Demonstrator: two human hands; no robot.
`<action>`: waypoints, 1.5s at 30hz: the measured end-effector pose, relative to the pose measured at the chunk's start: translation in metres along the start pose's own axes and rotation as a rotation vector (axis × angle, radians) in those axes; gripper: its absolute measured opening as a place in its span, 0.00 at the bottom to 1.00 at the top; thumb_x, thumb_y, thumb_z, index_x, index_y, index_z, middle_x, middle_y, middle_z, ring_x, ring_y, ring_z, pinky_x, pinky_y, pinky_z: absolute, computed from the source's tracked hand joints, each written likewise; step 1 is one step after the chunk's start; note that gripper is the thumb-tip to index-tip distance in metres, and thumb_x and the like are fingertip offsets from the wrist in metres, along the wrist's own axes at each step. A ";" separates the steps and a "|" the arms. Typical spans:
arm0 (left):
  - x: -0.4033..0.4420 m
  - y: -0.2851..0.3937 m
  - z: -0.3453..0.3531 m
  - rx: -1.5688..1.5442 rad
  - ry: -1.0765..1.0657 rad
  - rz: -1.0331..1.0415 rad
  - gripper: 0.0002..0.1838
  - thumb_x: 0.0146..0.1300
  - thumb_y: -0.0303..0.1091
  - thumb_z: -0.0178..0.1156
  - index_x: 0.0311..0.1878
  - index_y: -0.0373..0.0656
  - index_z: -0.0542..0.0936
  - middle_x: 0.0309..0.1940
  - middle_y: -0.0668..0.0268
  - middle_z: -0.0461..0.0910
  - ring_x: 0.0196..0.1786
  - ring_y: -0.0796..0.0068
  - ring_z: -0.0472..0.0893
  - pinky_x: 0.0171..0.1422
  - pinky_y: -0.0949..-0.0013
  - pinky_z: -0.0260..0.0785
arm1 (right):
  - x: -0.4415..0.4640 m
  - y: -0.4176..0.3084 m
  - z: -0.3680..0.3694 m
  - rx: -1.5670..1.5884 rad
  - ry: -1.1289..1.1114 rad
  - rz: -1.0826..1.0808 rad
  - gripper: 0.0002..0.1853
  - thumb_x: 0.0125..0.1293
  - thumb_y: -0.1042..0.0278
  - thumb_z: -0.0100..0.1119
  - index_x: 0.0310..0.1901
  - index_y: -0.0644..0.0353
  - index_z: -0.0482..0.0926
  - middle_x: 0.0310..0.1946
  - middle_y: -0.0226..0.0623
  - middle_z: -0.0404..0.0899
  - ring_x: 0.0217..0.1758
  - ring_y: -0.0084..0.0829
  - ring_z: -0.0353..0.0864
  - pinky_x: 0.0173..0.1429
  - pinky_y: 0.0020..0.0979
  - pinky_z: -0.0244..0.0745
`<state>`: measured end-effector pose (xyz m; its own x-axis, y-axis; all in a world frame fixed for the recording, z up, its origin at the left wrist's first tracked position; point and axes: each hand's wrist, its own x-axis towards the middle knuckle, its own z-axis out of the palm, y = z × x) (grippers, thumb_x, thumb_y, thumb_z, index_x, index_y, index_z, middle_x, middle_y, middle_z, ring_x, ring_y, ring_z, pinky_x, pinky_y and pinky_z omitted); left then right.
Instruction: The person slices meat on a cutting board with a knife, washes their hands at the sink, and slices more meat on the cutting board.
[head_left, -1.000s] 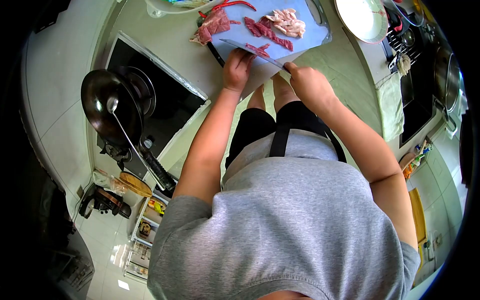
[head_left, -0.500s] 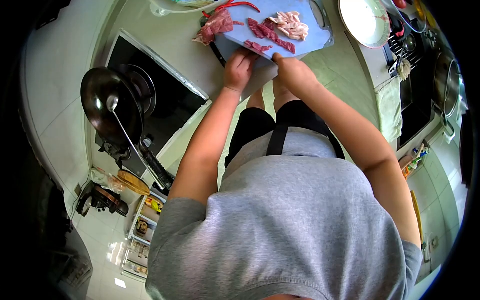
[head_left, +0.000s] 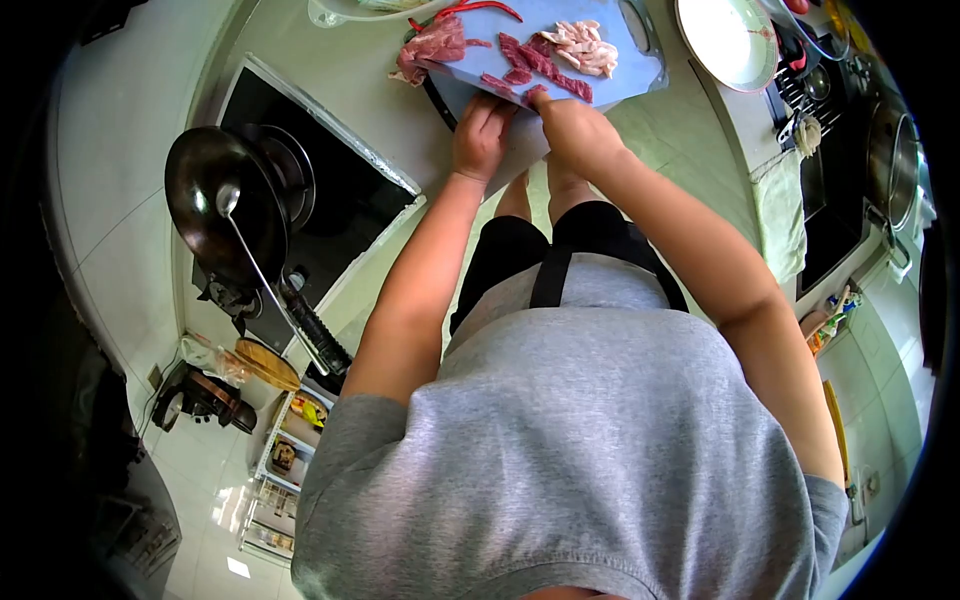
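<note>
A blue cutting board (head_left: 625, 90) lies on the counter at the top of the view. On it are red meat strips (head_left: 545, 68), a pile of pale, fatty pieces (head_left: 582, 48) and a larger chunk of raw meat (head_left: 436, 45). My left hand (head_left: 482, 138) is at the near edge, its fingers curled under a flat grey surface that may be a broad knife blade; what it grips is hidden. My right hand (head_left: 578, 130) is beside it, fingers closed against a small piece of red meat (head_left: 535, 94). Red chilies (head_left: 485, 8) lie at the far edge.
A dark wok (head_left: 225, 205) holding a ladle (head_left: 228, 200) is on the stove (head_left: 345, 195) at left. A clear bowl (head_left: 375, 14) stands beyond the board. At right are a white bowl (head_left: 728, 45), a hanging cloth (head_left: 780, 220) and a sink area (head_left: 825, 235).
My right hand has moved slightly up and left, to a small piece of meat at the near edge. The small pieces there have shifted and spread apart. My left hand has barely moved.
</note>
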<state>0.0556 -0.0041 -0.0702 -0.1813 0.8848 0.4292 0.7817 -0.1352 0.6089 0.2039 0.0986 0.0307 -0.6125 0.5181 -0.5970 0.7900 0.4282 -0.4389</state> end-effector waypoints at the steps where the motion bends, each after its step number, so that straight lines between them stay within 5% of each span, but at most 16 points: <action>1: 0.001 0.001 -0.002 0.000 -0.003 0.003 0.09 0.57 0.22 0.64 0.41 0.41 0.84 0.44 0.60 0.82 0.47 0.55 0.81 0.52 0.57 0.76 | -0.002 0.003 -0.004 -0.001 0.007 0.003 0.13 0.71 0.69 0.46 0.54 0.60 0.75 0.41 0.50 0.85 0.47 0.51 0.85 0.49 0.49 0.79; 7: 0.009 0.003 -0.015 0.003 0.040 -0.027 0.09 0.56 0.23 0.66 0.40 0.44 0.85 0.42 0.63 0.83 0.45 0.59 0.81 0.54 0.58 0.72 | -0.029 0.021 -0.020 0.035 0.086 0.129 0.18 0.66 0.70 0.52 0.57 0.52 0.79 0.41 0.49 0.85 0.46 0.49 0.86 0.50 0.48 0.81; 17: 0.008 0.000 -0.017 0.004 -0.046 0.048 0.11 0.58 0.22 0.66 0.45 0.39 0.84 0.47 0.62 0.83 0.48 0.58 0.81 0.55 0.59 0.76 | -0.042 0.009 -0.016 0.077 0.067 0.124 0.21 0.69 0.70 0.47 0.62 0.51 0.77 0.38 0.54 0.85 0.43 0.53 0.85 0.50 0.50 0.79; 19: 0.009 -0.004 -0.013 0.000 -0.049 0.046 0.11 0.58 0.22 0.65 0.45 0.39 0.84 0.47 0.61 0.83 0.48 0.58 0.82 0.56 0.59 0.76 | -0.047 0.004 -0.020 0.085 0.072 0.140 0.16 0.65 0.72 0.51 0.54 0.55 0.79 0.35 0.51 0.85 0.42 0.51 0.86 0.47 0.48 0.80; 31: 0.004 -0.015 -0.008 0.018 -0.047 0.050 0.11 0.58 0.24 0.66 0.45 0.41 0.84 0.44 0.60 0.81 0.46 0.55 0.80 0.54 0.58 0.76 | -0.055 0.007 -0.015 0.026 0.000 0.118 0.22 0.67 0.74 0.48 0.62 0.52 0.76 0.37 0.53 0.84 0.42 0.53 0.85 0.47 0.50 0.79; 34: 0.006 -0.012 -0.009 0.044 -0.032 0.055 0.11 0.58 0.24 0.65 0.45 0.41 0.84 0.44 0.59 0.81 0.46 0.55 0.80 0.54 0.58 0.76 | -0.058 0.004 -0.019 0.020 -0.011 0.113 0.13 0.72 0.66 0.51 0.53 0.59 0.77 0.34 0.51 0.84 0.42 0.52 0.86 0.45 0.50 0.79; 45: -0.002 -0.020 -0.006 0.065 -0.089 0.043 0.14 0.56 0.24 0.62 0.46 0.45 0.86 0.44 0.62 0.82 0.48 0.57 0.81 0.55 0.59 0.76 | 0.000 0.001 0.007 0.006 -0.002 0.043 0.14 0.72 0.68 0.48 0.55 0.61 0.74 0.38 0.52 0.84 0.47 0.54 0.84 0.48 0.50 0.78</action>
<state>0.0369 -0.0057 -0.0791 -0.0951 0.9155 0.3909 0.8252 -0.1471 0.5454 0.2044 0.0941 0.0258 -0.5782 0.5346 -0.6163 0.8155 0.4013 -0.4170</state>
